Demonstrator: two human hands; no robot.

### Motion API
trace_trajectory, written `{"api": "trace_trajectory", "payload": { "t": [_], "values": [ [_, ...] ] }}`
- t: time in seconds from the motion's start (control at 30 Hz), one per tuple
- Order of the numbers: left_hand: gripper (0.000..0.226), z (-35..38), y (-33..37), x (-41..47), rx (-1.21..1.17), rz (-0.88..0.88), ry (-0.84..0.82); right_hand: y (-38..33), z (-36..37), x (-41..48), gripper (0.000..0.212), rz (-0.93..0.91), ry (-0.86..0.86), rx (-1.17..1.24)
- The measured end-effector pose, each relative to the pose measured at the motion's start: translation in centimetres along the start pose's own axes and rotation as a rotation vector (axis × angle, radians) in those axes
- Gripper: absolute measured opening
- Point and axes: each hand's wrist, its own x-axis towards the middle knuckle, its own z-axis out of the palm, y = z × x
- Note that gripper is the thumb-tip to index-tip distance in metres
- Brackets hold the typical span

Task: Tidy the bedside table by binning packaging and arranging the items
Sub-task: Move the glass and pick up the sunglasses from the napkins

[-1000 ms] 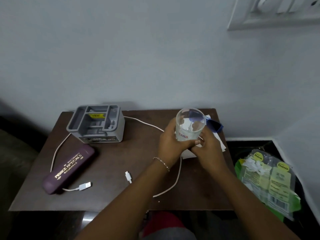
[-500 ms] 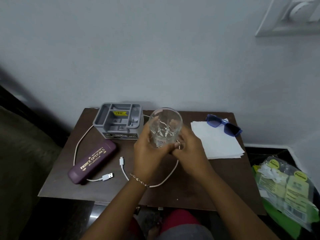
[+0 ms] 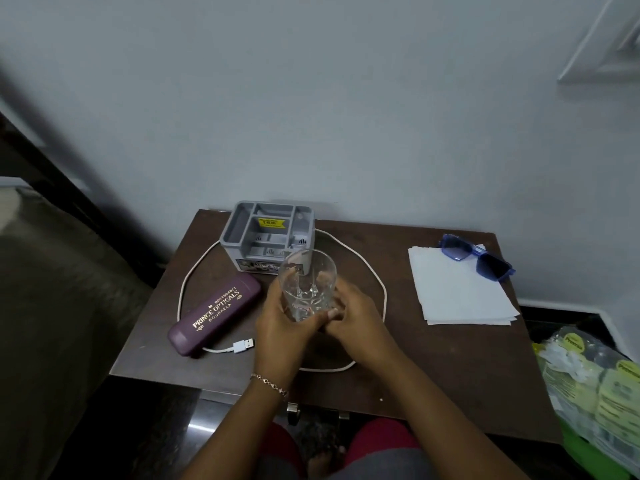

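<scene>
Head view: left hand [image 3: 281, 329] and right hand [image 3: 360, 327] grip the glass tumbler [image 3: 306, 282]; packaging [image 3: 595, 386] binned (apparently), USB cable [image 3: 242, 345] and sunglasses [image 3: 476, 258] unarranged.

Behind the hands [image 3: 280, 327] [image 3: 356, 323], the glass [image 3: 306, 278] base and some cable [image 3: 327, 370] (packaging [image 3: 595, 386] half off the right edge)

Both forearms are bare up to the lower frame edge. A thin gold-toned chain bracelet [image 3: 269, 382] circles the wrist of the left hand [image 3: 280, 327]. At bottom centre, a red garment [image 3: 381, 434] covers both knees, with grey cloth [image 3: 381, 465] below it.
</scene>
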Motion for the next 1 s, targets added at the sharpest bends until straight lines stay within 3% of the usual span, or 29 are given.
{"api": "trace_trajectory", "payload": {
  "t": [0.53, 0.67, 0.73, 0.87, 0.9, 1.0],
  "values": [
    [0.079, -0.8, -1.6, 0.1, -0.072, -0.025, -0.013, 0.1, 1.3, -0.1, 0.068, 0.000, -0.010, -0.041],
    [0.095, -0.9, -1.4, -0.1, -0.038, -0.012, 0.023, 0.0, 1.4, -0.1, 0.074, 0.021, -0.058, -0.044],
    [0.104, -0.9, -1.3, -1.0, 0.015, -0.099, 0.086, 0.2, 0.8, -1.1, 0.084, 0.052, -0.056, -0.073],
    [0.071, 0.1, -0.3, -5.5, 0.075, -0.188, 0.234, 1.0, -2.9, -3.7, 0.072, -0.011, 0.115, -0.221],
    [0.061, 0.6, 0.2, -6.6, 0.096, -0.117, 0.158, 1.2, -4.1, -4.4, 0.065, -0.029, 0.185, -0.283],
    [0.049, 3.4, 1.4, -7.7, 0.335, 0.219, -0.293, 1.9, -7.7, -5.8, 0.048, 0.010, 0.367, -0.437]
  ]
}}
